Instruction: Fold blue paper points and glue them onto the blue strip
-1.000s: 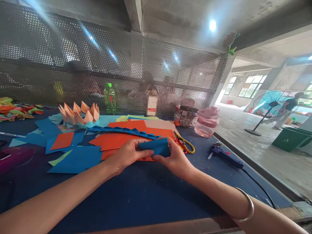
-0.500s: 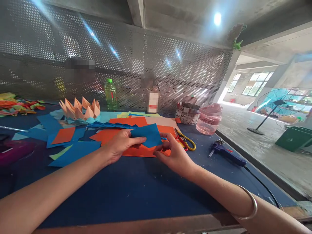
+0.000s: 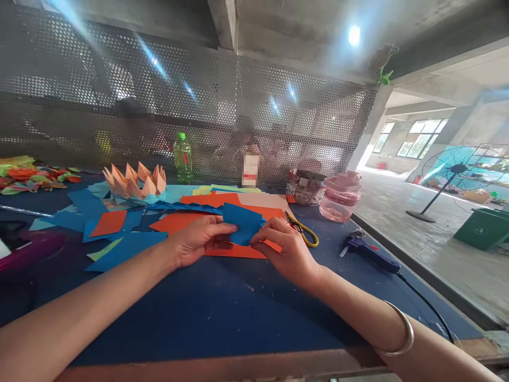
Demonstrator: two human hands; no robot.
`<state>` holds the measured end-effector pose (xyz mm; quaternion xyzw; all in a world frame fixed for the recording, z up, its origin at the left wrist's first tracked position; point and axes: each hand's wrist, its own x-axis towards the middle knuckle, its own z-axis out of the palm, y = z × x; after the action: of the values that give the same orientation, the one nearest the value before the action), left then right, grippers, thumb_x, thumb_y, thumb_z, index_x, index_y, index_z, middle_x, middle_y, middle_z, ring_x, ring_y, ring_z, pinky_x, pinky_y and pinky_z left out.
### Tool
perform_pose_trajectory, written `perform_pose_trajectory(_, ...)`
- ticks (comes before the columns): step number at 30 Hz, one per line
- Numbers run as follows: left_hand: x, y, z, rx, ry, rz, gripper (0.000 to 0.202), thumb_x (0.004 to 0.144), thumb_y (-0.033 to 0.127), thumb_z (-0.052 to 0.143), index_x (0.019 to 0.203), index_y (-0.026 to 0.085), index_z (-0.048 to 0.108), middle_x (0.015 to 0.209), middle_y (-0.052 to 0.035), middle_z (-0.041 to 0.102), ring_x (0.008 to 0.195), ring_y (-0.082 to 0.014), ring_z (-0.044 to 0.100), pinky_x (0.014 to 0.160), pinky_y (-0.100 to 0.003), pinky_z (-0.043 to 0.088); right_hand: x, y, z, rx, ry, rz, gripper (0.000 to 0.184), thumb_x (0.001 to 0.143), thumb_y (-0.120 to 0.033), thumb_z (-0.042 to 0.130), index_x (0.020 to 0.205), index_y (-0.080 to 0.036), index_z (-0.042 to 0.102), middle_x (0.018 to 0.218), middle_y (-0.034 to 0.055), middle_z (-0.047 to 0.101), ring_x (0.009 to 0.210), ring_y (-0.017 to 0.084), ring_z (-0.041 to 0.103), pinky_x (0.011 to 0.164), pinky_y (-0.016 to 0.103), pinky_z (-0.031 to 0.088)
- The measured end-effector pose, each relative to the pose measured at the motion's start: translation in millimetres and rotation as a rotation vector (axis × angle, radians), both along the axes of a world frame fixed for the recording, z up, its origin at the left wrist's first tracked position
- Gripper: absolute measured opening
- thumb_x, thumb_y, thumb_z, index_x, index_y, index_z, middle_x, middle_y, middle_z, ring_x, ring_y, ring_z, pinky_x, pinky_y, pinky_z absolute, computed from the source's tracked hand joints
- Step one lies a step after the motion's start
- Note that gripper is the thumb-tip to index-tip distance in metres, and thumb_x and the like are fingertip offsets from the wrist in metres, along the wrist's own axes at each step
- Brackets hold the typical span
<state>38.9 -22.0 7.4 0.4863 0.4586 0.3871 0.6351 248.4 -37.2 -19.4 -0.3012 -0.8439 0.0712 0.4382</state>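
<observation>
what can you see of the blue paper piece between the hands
The blue paper piece is an angular, matt piece of deep blue craft paper, apparently folded, though its creases are hard to make out. It is held tilted between the left hand and the right hand, whose fingers grip its left and lower right edges. It lies over an orange paper sheet; whether it touches that sheet cannot be told.

A hand can pass over the blue tabletop nearer the person than the left hand and right hand. Past the right hand, yellow-handled scissors and a blue hot glue gun stand in the way; loose blue paper sheets lie left.
</observation>
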Motion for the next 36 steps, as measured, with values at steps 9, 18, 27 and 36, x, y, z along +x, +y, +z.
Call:
perform_pose_trajectory(9, 9, -6, -8.1, 0.128, 0.007, -0.100, 0.033, 0.067, 0.035, 0.075, 0.096, 0.021, 0.071, 0.104, -0.0046, 0.072, 0.093, -0.0206, 0.065, 0.083, -0.033, 0.053, -1, -2, 3.2, -0.039, 0.058, -0.111, 0.004, 0.080, -0.024, 0.067, 0.084, -0.023, 0.066, 0.083, 0.0025, 0.053, 0.082, 0.017, 0.054, 0.075, 0.030, 0.045)
perform_pose_trajectory(18, 12, -12, -8.1, 0.197, 0.039, -0.105, 0.031, 0.070, 0.037, 0.074, 0.094, 0.019, 0.070, 0.092, -0.0046, 0.072, 0.083, -0.0189, 0.067, 0.078, -0.032, 0.055, -4, -4, 6.6, -0.161, 0.171, -0.151, 0.013, 0.079, -0.030, 0.066, 0.075, -0.021, 0.058, 0.090, 0.0037, 0.056, 0.081, 0.016, 0.052, 0.073, 0.030, 0.045)
perform_pose_trajectory(27, 16, -17, -6.5, 0.255, 0.036, -0.112, 0.025, 0.070, 0.034, 0.074, 0.089, 0.019, 0.069, 0.086, -0.0034, 0.072, 0.085, -0.0208, 0.067, 0.073, -0.030, 0.055, -6, -2, -1.4, -0.402, 0.300, -0.087, 0.019, 0.081, -0.034, 0.062, 0.073, -0.019, 0.053, 0.070, -0.0001, 0.060, 0.067, 0.014, 0.056, 0.065, 0.027, 0.046)
perform_pose_trajectory(36, 16, -18, -7.8, 0.278, 0.067, -0.125, 0.022, 0.069, 0.036, 0.074, 0.084, 0.019, 0.071, 0.083, -0.0036, 0.073, 0.083, -0.0205, 0.066, 0.074, -0.031, 0.054, -7, -6, 0.0, -0.405, 0.325, -0.071, 0.018, 0.080, -0.033, 0.063, 0.071, -0.019, 0.053, 0.068, 0.0008, 0.062, 0.065, 0.014, 0.057, 0.062, 0.026, 0.047)
